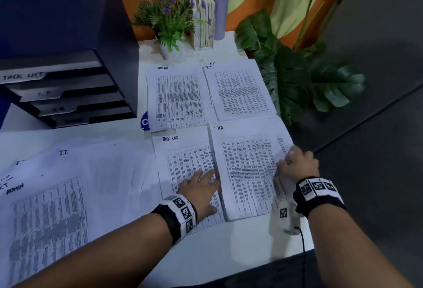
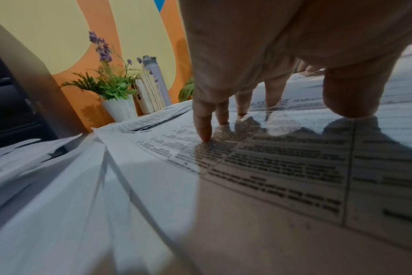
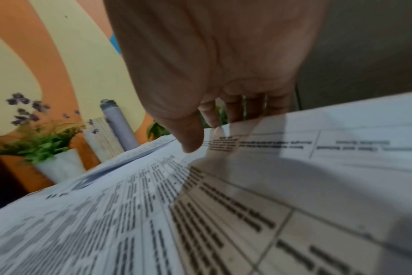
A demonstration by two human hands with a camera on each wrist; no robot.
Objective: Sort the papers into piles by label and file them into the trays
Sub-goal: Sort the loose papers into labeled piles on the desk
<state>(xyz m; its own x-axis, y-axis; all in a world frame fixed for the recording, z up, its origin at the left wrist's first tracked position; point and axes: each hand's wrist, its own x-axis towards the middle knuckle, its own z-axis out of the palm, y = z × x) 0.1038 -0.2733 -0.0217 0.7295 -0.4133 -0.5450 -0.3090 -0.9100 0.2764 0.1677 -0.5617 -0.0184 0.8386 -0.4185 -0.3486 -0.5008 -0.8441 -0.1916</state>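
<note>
Head view, surroundings: a black tray unit stands at the far left of the white tabletop, its slots labelled, the top one "TASK LIST". A potted plant, upright books and a lilac bottle line the far edge; a large leafy plant stands off the right edge.
Head view, papers: four piles lie in a block, ADMIN pile and I.T. pile behind, TASK LIST pile and H.R. pile in front. Loose unsorted sheets fan over the left of the tabletop.
Head view, room: the H.R. pile reaches the right tabletop edge; bare tabletop shows along the near edge.
Left wrist view: the left hand presses straight fingers flat on the TASK LIST pile, grip wide, holding nothing. The H.R. pile rises just right of the thumb.
Right wrist view: the right hand pinches the raised right edge of the H.R. pile's top sheet, thumb above, fingers behind it.
</note>
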